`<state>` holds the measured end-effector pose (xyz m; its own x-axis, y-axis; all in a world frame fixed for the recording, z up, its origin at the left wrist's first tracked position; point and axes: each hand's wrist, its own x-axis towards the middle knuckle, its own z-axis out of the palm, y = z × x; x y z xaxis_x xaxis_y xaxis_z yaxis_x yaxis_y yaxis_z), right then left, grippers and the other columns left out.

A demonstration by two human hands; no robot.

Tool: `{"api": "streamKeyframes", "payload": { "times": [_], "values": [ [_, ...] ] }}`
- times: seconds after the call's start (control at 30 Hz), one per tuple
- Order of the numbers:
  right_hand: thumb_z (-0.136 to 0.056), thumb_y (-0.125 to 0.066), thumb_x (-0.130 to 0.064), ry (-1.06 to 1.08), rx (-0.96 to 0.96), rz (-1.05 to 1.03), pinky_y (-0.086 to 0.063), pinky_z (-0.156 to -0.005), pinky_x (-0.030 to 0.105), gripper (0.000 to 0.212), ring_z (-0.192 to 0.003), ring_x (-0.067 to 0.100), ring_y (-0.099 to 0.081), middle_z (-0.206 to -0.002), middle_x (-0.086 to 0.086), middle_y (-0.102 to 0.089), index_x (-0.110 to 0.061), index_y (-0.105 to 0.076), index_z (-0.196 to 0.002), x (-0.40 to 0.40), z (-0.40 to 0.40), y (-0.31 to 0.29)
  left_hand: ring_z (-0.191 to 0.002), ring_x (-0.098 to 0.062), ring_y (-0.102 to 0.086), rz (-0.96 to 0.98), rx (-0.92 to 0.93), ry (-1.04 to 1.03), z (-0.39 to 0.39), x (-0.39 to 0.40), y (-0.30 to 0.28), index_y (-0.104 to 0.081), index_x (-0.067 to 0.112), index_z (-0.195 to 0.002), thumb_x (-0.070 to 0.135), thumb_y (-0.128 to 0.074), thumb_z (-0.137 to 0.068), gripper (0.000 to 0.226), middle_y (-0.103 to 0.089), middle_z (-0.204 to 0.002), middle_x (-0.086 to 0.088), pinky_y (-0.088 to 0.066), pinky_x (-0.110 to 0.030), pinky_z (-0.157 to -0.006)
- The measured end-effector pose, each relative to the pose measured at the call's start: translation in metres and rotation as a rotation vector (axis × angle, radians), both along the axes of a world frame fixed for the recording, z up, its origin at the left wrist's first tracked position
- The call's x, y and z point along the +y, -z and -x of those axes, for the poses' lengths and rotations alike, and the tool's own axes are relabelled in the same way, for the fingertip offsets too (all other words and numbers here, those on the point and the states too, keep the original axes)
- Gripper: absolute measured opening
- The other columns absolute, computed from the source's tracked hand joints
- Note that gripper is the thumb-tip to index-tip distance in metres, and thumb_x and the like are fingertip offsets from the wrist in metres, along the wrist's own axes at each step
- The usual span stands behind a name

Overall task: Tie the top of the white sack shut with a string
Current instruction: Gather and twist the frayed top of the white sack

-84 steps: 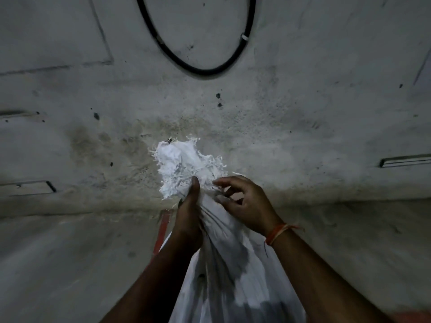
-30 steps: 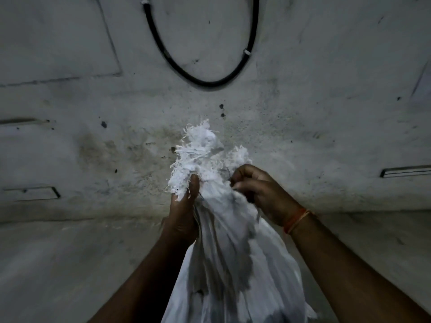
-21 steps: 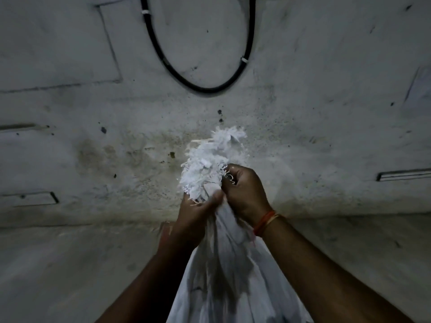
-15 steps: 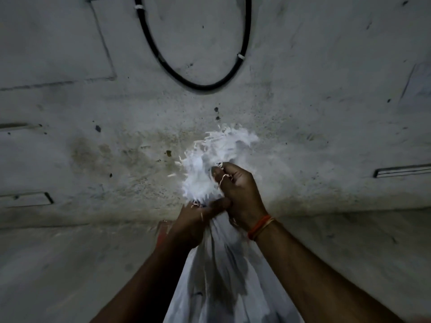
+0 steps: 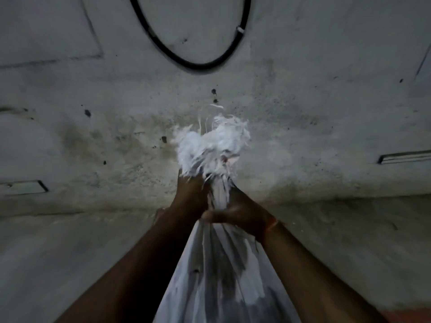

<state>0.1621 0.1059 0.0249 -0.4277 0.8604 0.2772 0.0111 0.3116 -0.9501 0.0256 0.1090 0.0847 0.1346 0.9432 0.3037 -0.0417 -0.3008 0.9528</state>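
The white sack [image 5: 224, 276] stands between my forearms, its mouth gathered into a tight neck. A frayed white tuft [image 5: 210, 148] fans out above the neck. My left hand [image 5: 190, 197] clasps the neck from the left, just under the tuft. From the right and slightly lower, my right hand [image 5: 238, 210] wraps the same neck, its thumb lying across the front. A thin pale strand [image 5: 205, 117] loops up from the tuft; whether it is the string or a loose sack fibre is unclear. An orange band [image 5: 271, 226] circles my right wrist.
A stained concrete wall [image 5: 116, 136] rises close behind the sack, with a black cable [image 5: 193, 64] looping across it. Narrow slots [image 5: 403, 156] sit in the wall at both sides. The grey floor [image 5: 70, 252] spreads left and right of the sack.
My right hand has dropped from the top of the tuft to below my left hand and now grips the neck. The tuft stands freer and taller above both hands.
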Motion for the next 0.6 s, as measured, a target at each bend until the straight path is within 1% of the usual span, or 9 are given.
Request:
{"api": "streamKeyframes", "payload": {
  "times": [0.07,0.17,0.23,0.3,0.37,0.43,0.47,0.53,0.6],
  "values": [
    [-0.072,-0.085,-0.009,0.072,-0.004,-0.089,-0.051,-0.1,0.029,0.052,-0.115,0.012,-0.065,-0.119,-0.002,-0.071,-0.014,-0.066,-0.12,0.007,0.006,-0.004,-0.108,-0.029,-0.068,0.023,0.051,-0.13,-0.015,0.006,-0.012,-0.066,-0.002,-0.116,-0.003,-0.071,-0.08,0.036,-0.068,-0.122,-0.024,-0.055,-0.031,-0.083],
    [-0.079,-0.072,0.006,0.389,0.02,-0.239,-0.051,-0.1,0.044,0.029,-0.108,0.029,-0.066,-0.112,0.02,-0.071,0.003,-0.07,-0.108,0.016,0.012,-0.011,-0.122,-0.035,-0.062,0.264,0.219,-0.127,-0.023,0.027,-0.025,-0.054,-0.004,-0.134,-0.004,-0.068,-0.088,0.049,-0.061,-0.135,-0.025,-0.053,-0.034,-0.09],
    [-0.078,-0.065,0.005,0.481,0.153,-0.162,-0.055,-0.09,0.036,0.024,-0.094,0.017,-0.07,-0.097,0.01,-0.075,-0.009,-0.076,-0.094,0.019,0.016,-0.015,-0.12,-0.039,-0.063,0.263,0.322,-0.079,-0.013,0.029,-0.021,-0.053,-0.002,-0.137,0.008,-0.074,-0.084,0.058,-0.06,-0.135,-0.029,-0.054,-0.042,-0.091],
    [-0.071,-0.057,0.0,0.494,0.324,0.022,-0.053,-0.062,0.026,0.025,-0.063,0.002,-0.065,-0.064,-0.007,-0.07,-0.022,-0.069,-0.066,0.022,0.021,-0.019,-0.11,-0.032,-0.07,0.151,0.304,-0.008,0.005,0.019,0.002,-0.064,0.014,-0.127,0.032,-0.088,-0.068,0.067,-0.069,-0.124,-0.02,-0.058,-0.045,-0.093],
    [-0.055,-0.057,-0.003,0.574,0.41,0.19,-0.041,-0.049,0.025,0.017,-0.047,0.006,-0.052,-0.049,-0.007,-0.056,-0.018,-0.052,-0.059,0.028,0.025,-0.021,-0.124,-0.005,-0.059,0.072,0.367,-0.051,0.018,-0.002,0.035,-0.044,0.046,-0.139,0.047,-0.092,-0.058,0.094,-0.056,-0.142,0.005,-0.049,-0.02,-0.103],
    [-0.043,-0.055,-0.006,0.613,0.426,0.308,-0.037,-0.046,0.024,0.024,-0.044,0.011,-0.045,-0.045,-0.005,-0.049,-0.016,-0.044,-0.062,0.032,0.033,-0.017,-0.138,0.003,-0.041,-0.006,0.523,-0.018,0.019,-0.017,0.074,-0.025,0.048,-0.15,0.042,-0.097,-0.057,0.118,-0.041,-0.151,0.017,-0.034,0.003,-0.099],
    [-0.043,-0.055,-0.007,0.589,0.437,0.345,-0.038,-0.047,0.024,0.025,-0.044,0.011,-0.045,-0.044,-0.006,-0.048,-0.016,-0.043,-0.063,0.033,0.04,-0.016,-0.138,0.0,-0.044,-0.008,0.572,-0.001,0.014,-0.021,0.092,-0.034,0.042,-0.149,0.035,-0.097,-0.059,0.111,-0.049,-0.146,0.019,-0.034,0.005,-0.095],
    [-0.042,-0.054,-0.006,0.528,0.427,0.4,-0.04,-0.055,0.029,0.026,-0.052,0.016,-0.049,-0.045,-0.006,-0.05,-0.017,-0.046,-0.064,0.034,0.051,-0.014,-0.128,-0.019,-0.06,0.134,0.488,-0.07,-0.001,-0.02,0.112,-0.056,0.024,-0.136,0.011,-0.092,-0.068,0.078,-0.063,-0.115,0.018,-0.039,0.008,-0.076],
    [-0.04,-0.053,-0.006,0.507,0.406,0.422,-0.04,-0.059,0.034,0.026,-0.058,0.021,-0.049,-0.048,-0.001,-0.05,-0.014,-0.045,-0.064,0.038,0.056,-0.015,-0.117,-0.029,-0.062,0.234,0.408,-0.201,-0.011,-0.008,0.122,-0.059,-0.002,-0.129,-0.011,-0.075,-0.079,0.053,-0.066,-0.111,-0.001,-0.039,0.007,-0.065]
  ]
}}
